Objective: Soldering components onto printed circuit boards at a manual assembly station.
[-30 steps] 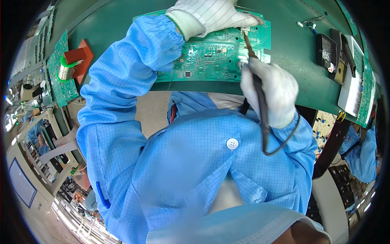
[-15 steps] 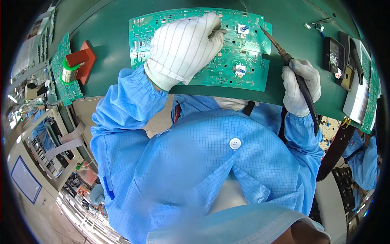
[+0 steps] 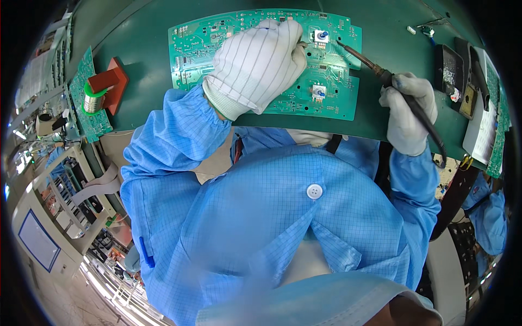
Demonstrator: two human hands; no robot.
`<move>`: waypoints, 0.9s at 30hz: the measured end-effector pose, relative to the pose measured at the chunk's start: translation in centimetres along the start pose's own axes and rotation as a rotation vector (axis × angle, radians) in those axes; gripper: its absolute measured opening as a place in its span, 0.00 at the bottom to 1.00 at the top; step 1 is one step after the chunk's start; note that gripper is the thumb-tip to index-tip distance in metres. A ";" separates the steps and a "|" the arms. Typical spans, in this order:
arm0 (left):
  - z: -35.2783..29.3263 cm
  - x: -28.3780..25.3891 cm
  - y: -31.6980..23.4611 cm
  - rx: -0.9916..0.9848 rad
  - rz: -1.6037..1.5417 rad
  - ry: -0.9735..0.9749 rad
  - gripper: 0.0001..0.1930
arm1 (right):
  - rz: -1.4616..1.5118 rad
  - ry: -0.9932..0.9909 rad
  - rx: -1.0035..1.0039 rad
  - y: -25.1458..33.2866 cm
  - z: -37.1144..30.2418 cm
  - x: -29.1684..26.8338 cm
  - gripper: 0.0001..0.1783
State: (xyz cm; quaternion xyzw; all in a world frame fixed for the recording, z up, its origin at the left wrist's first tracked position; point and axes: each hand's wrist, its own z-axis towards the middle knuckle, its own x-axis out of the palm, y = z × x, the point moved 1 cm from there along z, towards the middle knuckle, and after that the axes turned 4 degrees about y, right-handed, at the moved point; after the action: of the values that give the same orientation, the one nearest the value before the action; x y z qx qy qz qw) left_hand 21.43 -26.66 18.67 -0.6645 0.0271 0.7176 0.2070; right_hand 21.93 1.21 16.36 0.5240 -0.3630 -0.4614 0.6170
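Note:
A green circuit board (image 3: pixel 340 106) lies on the green work surface. At its right part stand two white square components with blue shafts, the upper one (image 3: pixel 321 36) and the lower one (image 3: pixel 318 92). My left hand (image 3: pixel 258 68), in a striped white glove, is over the board's middle. Its fingers are pinched together left of the upper component; whatever they grip is hidden. My right hand (image 3: pixel 412 111), also gloved, is wrapped round a soldering iron (image 3: pixel 386 77). The iron's tip points left, over the board just right of the upper component; contact cannot be made out.
A solder wire spool (image 3: pixel 93 102) on a red stand (image 3: pixel 116 81) is at the left, beside another circuit board (image 3: pixel 81 73). At the right are a black tray (image 3: pixel 449 68), a dark holder (image 3: pixel 466 100) and further green boards (image 3: pixel 498 130). Small parts (image 3: pixel 428 31) lie at the far right.
My left hand has shifted slightly right across the board. The iron's tip has moved left and a little down, nearer the upper component, while my right hand has moved slightly right. The board has slid slightly left.

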 end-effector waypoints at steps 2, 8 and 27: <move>0.1 0.0 0.1 0.038 -0.009 -0.022 0.07 | -0.092 0.082 0.037 0.3 0.8 -1.0 0.10; 1.0 -0.5 1.4 0.106 -0.163 0.098 0.07 | -0.208 0.295 -0.085 -0.4 2.2 -2.6 0.09; 2.6 -1.2 2.0 -0.048 -0.265 0.352 0.08 | -0.419 0.373 -0.221 0.8 3.0 -1.7 0.08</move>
State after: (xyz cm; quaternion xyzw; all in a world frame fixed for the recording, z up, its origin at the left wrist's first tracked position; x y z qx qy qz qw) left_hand 18.30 -28.02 19.65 -0.7821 -0.0420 0.5574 0.2756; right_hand 18.78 1.96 17.72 0.5931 -0.0750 -0.5110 0.6176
